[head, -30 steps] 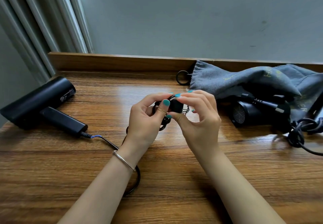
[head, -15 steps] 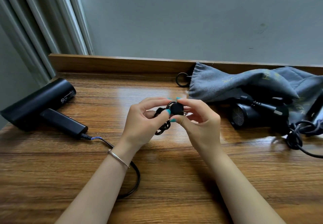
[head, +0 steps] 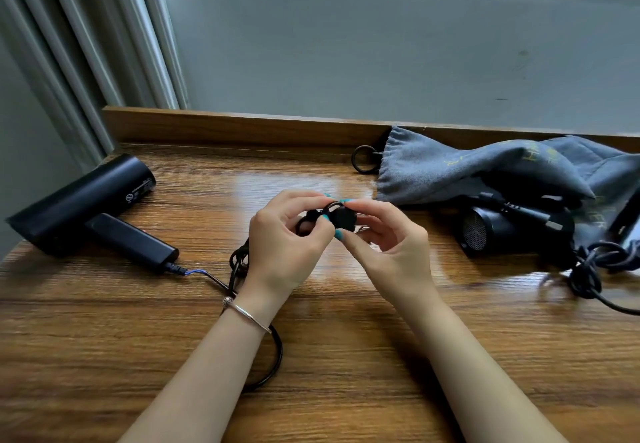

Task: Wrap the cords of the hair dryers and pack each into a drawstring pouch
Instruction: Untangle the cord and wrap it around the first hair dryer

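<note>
My left hand [head: 287,235] has thumb and fingers curled around a small bundle of looped black cord [head: 308,223], pinching it tight. My right hand [head: 384,238] pinches the round black plug end [head: 343,218] between thumb tip and fingertips, right against the left, both hovering just above the glossy brown wooden table [head: 346,356]. I reckon I'm finishing the wrap here, so the trick is to keep the coils pinned with the left while the right tucks the plug through or around them, snug, without letting a loop spring free. Slack matters: the rest of the cord runs from under my left wrist in a curve toward me and back to the handle of the matte black hair dryer [head: 83,207], which lies on its side well to the left of my hands.

Both wrists are raised, forearms angling in from the near edge, palms turned toward each other. A thin silver bangle [head: 247,314] sits on the left wrist. To the right of my hands, the grey cloth drawstring pouch [head: 467,169] lies slumped over a second black hair dryer [head: 498,231], its cord tangled just beyond.
</note>
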The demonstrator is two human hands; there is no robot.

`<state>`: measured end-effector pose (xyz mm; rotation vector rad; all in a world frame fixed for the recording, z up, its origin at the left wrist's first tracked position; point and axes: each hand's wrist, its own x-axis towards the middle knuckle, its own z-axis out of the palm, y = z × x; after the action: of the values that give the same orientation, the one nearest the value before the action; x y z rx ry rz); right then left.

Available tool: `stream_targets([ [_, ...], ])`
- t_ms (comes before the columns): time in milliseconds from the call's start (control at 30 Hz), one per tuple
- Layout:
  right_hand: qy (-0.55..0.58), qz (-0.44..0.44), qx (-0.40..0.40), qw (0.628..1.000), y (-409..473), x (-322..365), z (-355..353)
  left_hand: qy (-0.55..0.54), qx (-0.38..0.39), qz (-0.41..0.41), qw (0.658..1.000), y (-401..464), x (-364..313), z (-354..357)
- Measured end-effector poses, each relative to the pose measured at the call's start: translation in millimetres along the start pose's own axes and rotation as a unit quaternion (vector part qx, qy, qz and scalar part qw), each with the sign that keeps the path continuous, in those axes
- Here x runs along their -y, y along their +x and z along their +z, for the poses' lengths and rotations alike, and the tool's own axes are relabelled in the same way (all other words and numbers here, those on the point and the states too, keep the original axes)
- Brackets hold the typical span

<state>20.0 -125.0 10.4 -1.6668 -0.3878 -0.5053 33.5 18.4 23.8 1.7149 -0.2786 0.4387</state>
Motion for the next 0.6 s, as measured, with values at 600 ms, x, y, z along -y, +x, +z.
stream_targets([
  [600,0.025,0.118,0.012,0.993,4.1,0.2,1.2,0.081,0.067,0.045,0.993,1.0,16.5,-3.3],
])
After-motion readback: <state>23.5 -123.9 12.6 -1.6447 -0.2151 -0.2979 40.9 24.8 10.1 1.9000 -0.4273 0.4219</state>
